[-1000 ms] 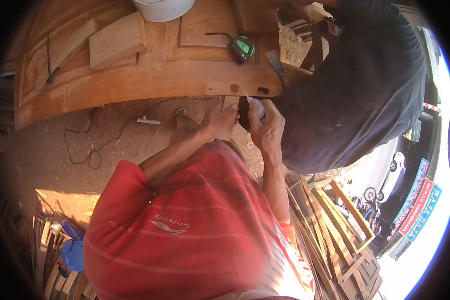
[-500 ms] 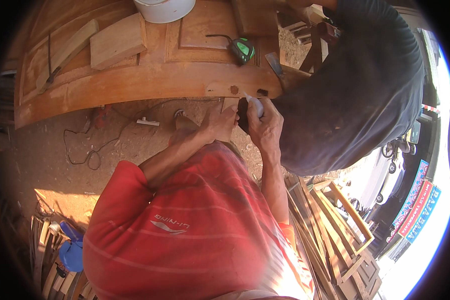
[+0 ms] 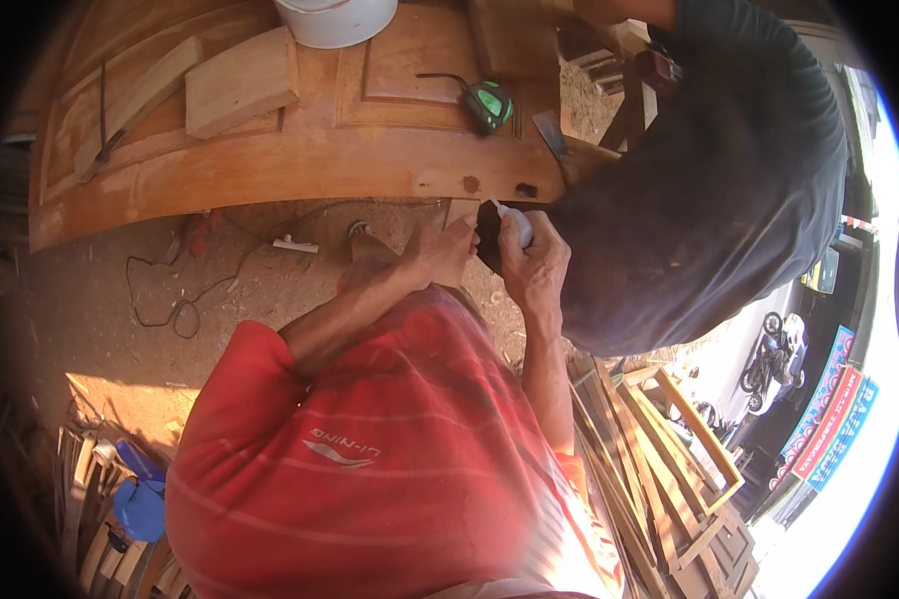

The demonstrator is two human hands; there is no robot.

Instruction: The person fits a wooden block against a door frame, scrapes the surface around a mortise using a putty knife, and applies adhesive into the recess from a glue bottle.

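Note:
A brown panelled wooden door (image 3: 300, 165) lies flat across the far side, with a round dark patch and a dark slot near its front edge. My left hand (image 3: 438, 250) is closed on a light wood strip (image 3: 461, 210), whose far end meets that edge. In my right hand (image 3: 536, 268) is a small whitish squeeze bottle (image 3: 517, 226), gripped between thumb and fingers. Its thin nozzle points away from me, just short of the door edge, right of the strip. What the bottle contains cannot be seen.
On the door lie a green tape measure (image 3: 489, 106), a putty knife (image 3: 549, 134), wood blocks (image 3: 242, 84) and a white bucket (image 3: 338, 24). A co-worker in dark clothes (image 3: 699, 210) is close on my right. Wood offcuts (image 3: 659, 459) are piled lower right; a cable (image 3: 182, 317) lies on the ground.
My right hand has drawn the bottle back slightly toward me, its nozzle moving off the door's edge. My left hand stays on the wood strip.

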